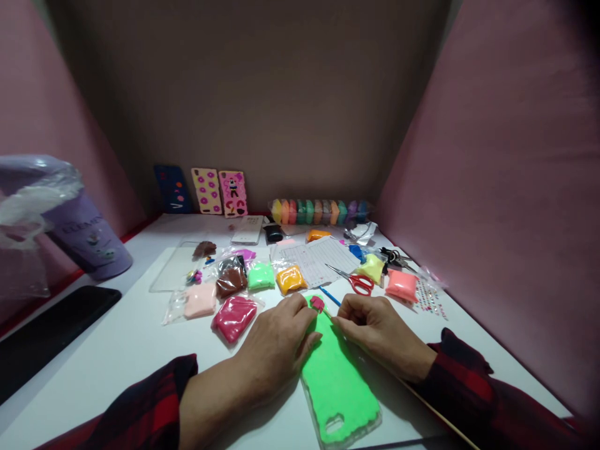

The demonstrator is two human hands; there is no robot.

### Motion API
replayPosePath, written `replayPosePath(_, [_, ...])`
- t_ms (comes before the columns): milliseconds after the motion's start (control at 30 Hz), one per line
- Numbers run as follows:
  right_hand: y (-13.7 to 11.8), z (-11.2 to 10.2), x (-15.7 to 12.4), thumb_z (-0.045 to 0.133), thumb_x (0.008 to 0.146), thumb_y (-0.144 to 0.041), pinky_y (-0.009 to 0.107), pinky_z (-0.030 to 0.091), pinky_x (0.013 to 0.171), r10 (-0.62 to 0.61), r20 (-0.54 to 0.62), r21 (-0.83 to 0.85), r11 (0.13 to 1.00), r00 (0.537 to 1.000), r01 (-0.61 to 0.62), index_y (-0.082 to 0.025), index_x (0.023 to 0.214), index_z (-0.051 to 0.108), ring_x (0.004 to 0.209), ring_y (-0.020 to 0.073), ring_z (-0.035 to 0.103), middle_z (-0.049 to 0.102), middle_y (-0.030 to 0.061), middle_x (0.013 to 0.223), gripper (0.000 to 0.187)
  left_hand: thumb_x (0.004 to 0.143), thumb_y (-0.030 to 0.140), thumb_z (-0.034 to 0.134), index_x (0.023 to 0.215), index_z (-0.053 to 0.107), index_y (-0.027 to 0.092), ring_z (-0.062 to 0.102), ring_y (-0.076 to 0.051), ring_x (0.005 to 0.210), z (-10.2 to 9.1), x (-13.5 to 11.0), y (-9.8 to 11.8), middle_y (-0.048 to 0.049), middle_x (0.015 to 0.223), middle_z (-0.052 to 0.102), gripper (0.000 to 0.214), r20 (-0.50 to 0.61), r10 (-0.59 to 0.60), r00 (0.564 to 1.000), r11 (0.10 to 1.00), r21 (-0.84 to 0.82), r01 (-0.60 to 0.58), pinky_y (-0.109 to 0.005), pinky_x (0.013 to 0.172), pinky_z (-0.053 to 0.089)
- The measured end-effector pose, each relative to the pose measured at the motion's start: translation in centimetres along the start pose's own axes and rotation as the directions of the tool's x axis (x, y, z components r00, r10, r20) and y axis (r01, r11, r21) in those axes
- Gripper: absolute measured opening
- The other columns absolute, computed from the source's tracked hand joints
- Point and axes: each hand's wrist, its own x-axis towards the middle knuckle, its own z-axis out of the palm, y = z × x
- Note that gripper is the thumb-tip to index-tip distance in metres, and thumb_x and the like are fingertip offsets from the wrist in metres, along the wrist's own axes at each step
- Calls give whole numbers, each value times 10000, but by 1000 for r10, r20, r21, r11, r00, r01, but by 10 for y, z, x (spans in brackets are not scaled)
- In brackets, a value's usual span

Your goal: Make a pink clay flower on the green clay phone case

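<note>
A phone case covered in bright green clay (337, 375) lies on the white table (117, 350) in front of me. A small pink clay piece (317, 304) sits on its far end. My left hand (276, 340) rests on the case's left edge, fingers curled beside the pink piece. My right hand (375, 328) lies at the case's right edge, fingers pinched together near the pink piece, apparently on a thin tool whose tip I cannot make out. A long thin wooden stick (440, 420) runs out from under my right wrist toward me.
Bags of clay lie beyond the case: pink (234, 317), pale pink (199, 301), brown (230, 281), green (260, 275), orange (291, 279), yellow (372, 267), coral (402, 285). Red scissors (359, 282), a lined sheet (323, 259), decorated cases (220, 191), clay tubs (319, 212), a purple cup (89, 234).
</note>
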Motion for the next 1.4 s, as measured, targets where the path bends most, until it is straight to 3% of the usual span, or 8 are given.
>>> replayPosePath(433, [0, 0, 0, 567, 808, -265, 215, 297, 468, 3, 9, -18, 1000, 1000, -3, -167, 608, 558, 517, 98, 413, 491, -32, 535, 223, 897, 206, 505, 968, 550, 176, 538, -202, 819, 0, 0, -1, -58, 975, 552, 89, -10, 8, 1000, 1000, 9, -8, -344, 692, 488])
replayPosePath(867, [1, 2, 0, 558, 807, -248, 218, 307, 470, -19, -12, 33, 999, 1000, 20, -179, 606, 536, 514, 98, 412, 481, -40, 541, 214, 947, 171, 384, 973, 560, 165, 554, -190, 809, 3, 0, -3, -73, 983, 533, 178, -42, -46, 998, 988, -152, 39, -338, 691, 482])
replayPosePath(1167, [-3, 2, -2, 545, 809, -243, 222, 295, 471, -19, 10, 28, 999, 1000, 18, -174, 597, 526, 513, 95, 389, 460, -44, 535, 223, 933, 147, 399, 959, 566, 157, 544, -193, 815, 4, 1, -4, -77, 984, 526, 168, -55, -49, 997, 983, -177, 39, -342, 702, 473])
replayPosePath(1400, [-4, 3, 1, 554, 798, -232, 221, 304, 467, -5, -41, 41, 999, 999, 7, -176, 587, 533, 515, 101, 401, 481, -36, 534, 219, 927, 150, 411, 962, 564, 169, 550, -188, 819, 4, 0, -5, -68, 990, 523, 157, -47, -71, 996, 979, -197, 61, -344, 720, 479])
